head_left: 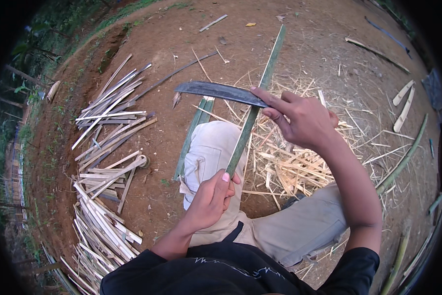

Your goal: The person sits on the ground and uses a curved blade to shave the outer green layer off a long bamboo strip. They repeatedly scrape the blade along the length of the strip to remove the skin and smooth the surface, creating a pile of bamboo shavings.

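A long green bamboo strip (247,129) slants up and away from me, pale along its left edge. My left hand (212,196) is closed round its near end, thumb on top. In my right hand (299,117) is a machete (216,92) with a dark, broad blade pointing left. The blade lies across the strip about midway along it. My right index finger and thumb press near the blade's base; the handle is mostly hidden in my palm. More green bamboo strips (194,135) lie on the ground beside my left knee.
Pale shavings (297,169) are heaped between and beyond my legs. Split bamboo strips (100,209) lie in bundles along the left. A green bamboo pole (405,157) and pale split pieces (404,109) are at the right. A grassy bank edges the far left.
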`<action>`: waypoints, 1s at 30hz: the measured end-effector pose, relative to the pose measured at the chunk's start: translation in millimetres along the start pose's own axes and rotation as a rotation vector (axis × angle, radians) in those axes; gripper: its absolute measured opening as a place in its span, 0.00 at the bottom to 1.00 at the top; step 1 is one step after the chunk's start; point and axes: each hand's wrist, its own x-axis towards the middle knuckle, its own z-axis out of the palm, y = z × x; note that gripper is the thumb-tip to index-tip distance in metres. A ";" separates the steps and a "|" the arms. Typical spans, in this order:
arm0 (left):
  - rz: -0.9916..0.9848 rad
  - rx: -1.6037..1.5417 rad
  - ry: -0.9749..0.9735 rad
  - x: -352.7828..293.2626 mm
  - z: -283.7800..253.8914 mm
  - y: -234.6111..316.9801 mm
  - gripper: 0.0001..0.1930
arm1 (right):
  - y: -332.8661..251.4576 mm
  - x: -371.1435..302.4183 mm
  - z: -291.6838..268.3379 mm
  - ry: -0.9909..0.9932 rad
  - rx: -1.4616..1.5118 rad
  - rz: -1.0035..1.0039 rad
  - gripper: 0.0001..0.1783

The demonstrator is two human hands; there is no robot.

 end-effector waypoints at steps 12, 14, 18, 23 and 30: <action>-0.038 0.007 -0.007 -11.7 -7.6 1.0 0.21 | 36.8 3.9 -5.6 0.089 -0.092 0.102 0.23; -0.032 0.006 -0.005 -9.7 -9.5 -0.8 0.21 | 18.9 6.6 -5.0 -0.048 -0.047 0.131 0.24; -0.009 0.067 0.002 -9.4 -12.0 -2.5 0.21 | -2.5 2.7 -4.3 -0.008 -0.040 -0.066 0.25; -0.026 0.095 -0.075 -26.9 -19.7 -15.3 0.20 | 68.2 5.7 -7.3 0.108 -0.051 0.228 0.25; -0.053 0.062 -0.032 -17.5 -17.9 -12.9 0.21 | 16.8 4.2 -14.5 -0.165 0.065 0.108 0.26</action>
